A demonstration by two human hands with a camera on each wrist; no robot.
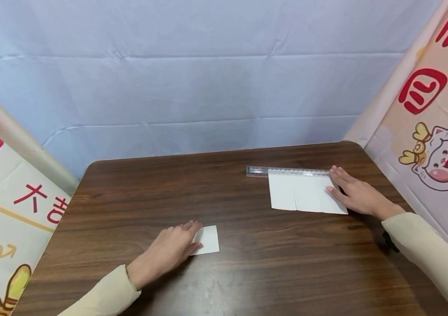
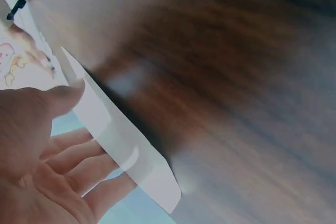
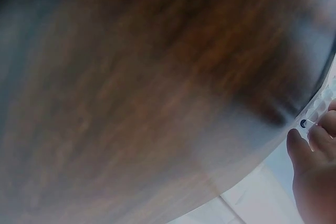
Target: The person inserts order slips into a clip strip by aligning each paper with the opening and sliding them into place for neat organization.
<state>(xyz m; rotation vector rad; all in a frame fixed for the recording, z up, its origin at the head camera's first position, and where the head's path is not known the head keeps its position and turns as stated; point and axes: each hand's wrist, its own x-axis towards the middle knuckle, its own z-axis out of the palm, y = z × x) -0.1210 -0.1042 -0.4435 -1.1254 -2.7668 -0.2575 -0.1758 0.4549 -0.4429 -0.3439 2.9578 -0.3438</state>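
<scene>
A small white rectangle of paper (image 1: 210, 239) is in my left hand (image 1: 170, 245), at the front middle of the brown table. The left wrist view shows the thumb on the near side of this paper (image 2: 126, 140) and the fingertips hidden behind it. Farther right, a larger white sheet (image 1: 307, 193) lies with its far edge along a clear ruler (image 1: 257, 171). A thin slit runs up from the sheet's near edge. My right hand (image 1: 356, 191) rests with extended fingers over the sheet's right side, fingertips at the ruler's right end.
The brown wooden table (image 1: 160, 188) has rounded far corners. A pale cloth wall (image 1: 192, 87) stands behind it. Printed banners flank it, one on the left (image 1: 22, 175) and one on the right (image 1: 417, 131).
</scene>
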